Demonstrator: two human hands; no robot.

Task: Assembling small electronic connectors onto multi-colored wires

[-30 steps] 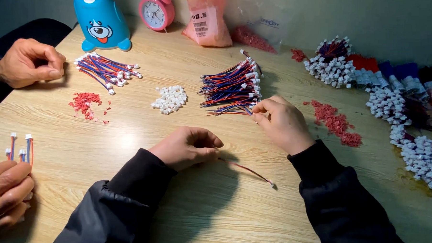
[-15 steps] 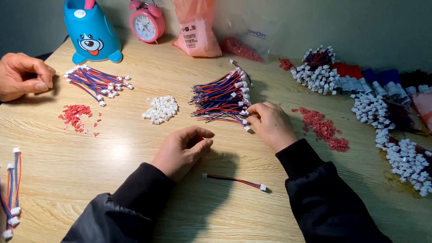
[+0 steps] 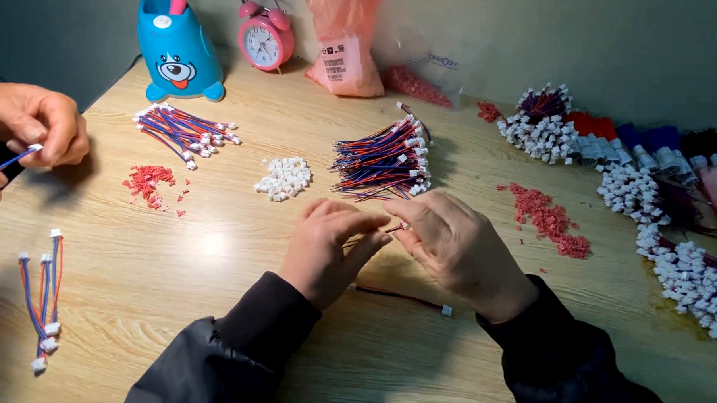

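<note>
Our left hand [image 3: 328, 246] and right hand [image 3: 455, 250] meet above the table [image 3: 217, 254], fingertips almost touching. Between them we pinch a thin red and blue wire [image 3: 391, 228]; both grips are closed on it, though the fingers hide most of it. Its long axis runs left to right, from one hand to the other. The wire bundle [image 3: 385, 157] lies just beyond the hands, nearer to our right hand. Another single wire [image 3: 401, 297] lies under the right wrist.

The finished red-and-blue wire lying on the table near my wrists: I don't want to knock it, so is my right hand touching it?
Cannot tell. In the head view the wire runs under the right hand, which hides any gap or contact.
</note>
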